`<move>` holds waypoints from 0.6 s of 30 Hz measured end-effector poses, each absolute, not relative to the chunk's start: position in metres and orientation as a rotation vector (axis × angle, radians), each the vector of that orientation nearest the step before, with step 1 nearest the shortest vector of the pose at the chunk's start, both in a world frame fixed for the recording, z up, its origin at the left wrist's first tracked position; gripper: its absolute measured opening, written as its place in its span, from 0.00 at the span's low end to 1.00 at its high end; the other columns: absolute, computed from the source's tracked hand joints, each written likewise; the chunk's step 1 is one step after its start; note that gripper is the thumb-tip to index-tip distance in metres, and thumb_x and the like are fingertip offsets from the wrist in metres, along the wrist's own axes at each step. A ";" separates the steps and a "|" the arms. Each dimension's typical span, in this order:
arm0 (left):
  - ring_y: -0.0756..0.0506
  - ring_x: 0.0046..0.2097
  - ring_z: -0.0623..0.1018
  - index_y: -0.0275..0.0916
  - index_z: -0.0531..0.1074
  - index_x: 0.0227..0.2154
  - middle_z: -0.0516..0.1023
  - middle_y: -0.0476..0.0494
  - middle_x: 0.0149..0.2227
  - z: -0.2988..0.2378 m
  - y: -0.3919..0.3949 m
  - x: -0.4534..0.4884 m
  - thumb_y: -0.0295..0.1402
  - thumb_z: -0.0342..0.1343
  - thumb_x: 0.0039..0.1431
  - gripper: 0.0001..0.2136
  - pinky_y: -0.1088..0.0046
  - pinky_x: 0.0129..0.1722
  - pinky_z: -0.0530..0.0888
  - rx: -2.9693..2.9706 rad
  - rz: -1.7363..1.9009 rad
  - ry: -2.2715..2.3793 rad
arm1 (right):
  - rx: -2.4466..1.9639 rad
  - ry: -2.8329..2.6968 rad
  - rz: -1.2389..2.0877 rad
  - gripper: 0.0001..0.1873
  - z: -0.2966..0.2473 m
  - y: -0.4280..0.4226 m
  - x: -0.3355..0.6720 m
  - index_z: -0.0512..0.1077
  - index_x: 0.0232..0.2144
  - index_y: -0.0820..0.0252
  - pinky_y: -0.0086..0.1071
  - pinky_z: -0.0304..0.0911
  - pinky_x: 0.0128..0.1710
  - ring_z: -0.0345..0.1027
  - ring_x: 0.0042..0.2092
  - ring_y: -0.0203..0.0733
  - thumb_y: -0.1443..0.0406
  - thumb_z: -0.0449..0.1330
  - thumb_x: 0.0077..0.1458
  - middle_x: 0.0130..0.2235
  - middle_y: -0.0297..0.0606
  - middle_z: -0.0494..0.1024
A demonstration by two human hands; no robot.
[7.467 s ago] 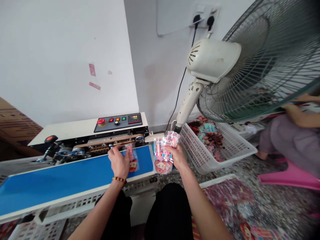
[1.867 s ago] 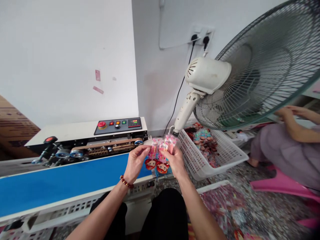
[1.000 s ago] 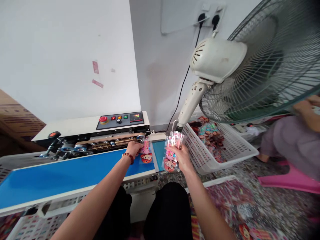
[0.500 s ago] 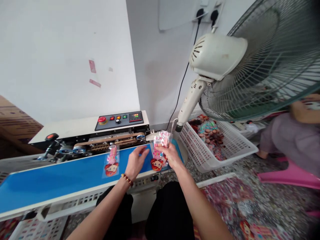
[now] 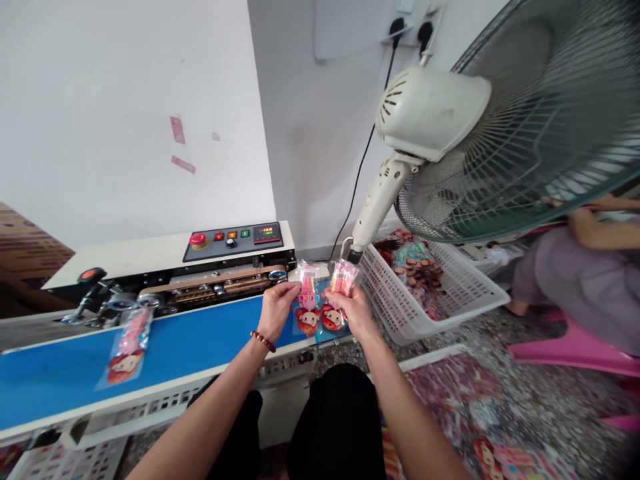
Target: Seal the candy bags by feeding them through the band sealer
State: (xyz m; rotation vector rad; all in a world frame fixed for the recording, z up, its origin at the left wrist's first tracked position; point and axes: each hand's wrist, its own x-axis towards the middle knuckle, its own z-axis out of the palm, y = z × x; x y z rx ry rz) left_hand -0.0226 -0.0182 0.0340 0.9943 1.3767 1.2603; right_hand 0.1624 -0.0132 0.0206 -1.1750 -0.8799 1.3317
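My left hand, with a beaded bracelet at the wrist, pinches the left edge of a clear plastic packet holding a pink item and a red-haired cartoon face. My right hand is closed on more such packets, just to the right of the first. Both sit over the right end of a blue conveyor belt. Behind the belt is a band sealing machine with a lit display. Another packet lies tilted on the belt's left part, its top at the sealer's rollers.
A white fan stands at the right. Below it, a white basket contains packets, and a lower crate holds many more. A person sits at the far right by a pink stool.
My left hand has come right and taken the edge of one packet, now apart from those in my right hand. The packet on the belt has travelled left.
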 end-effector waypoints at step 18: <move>0.43 0.28 0.76 0.36 0.77 0.26 0.78 0.42 0.25 0.011 -0.018 -0.111 0.44 0.65 0.40 0.15 0.72 0.25 0.71 0.879 0.957 1.851 | -1.124 -0.773 1.478 0.21 0.025 -0.025 0.138 0.76 0.30 0.58 0.32 0.71 0.29 0.81 0.37 0.51 0.56 0.76 0.34 0.30 0.37 0.82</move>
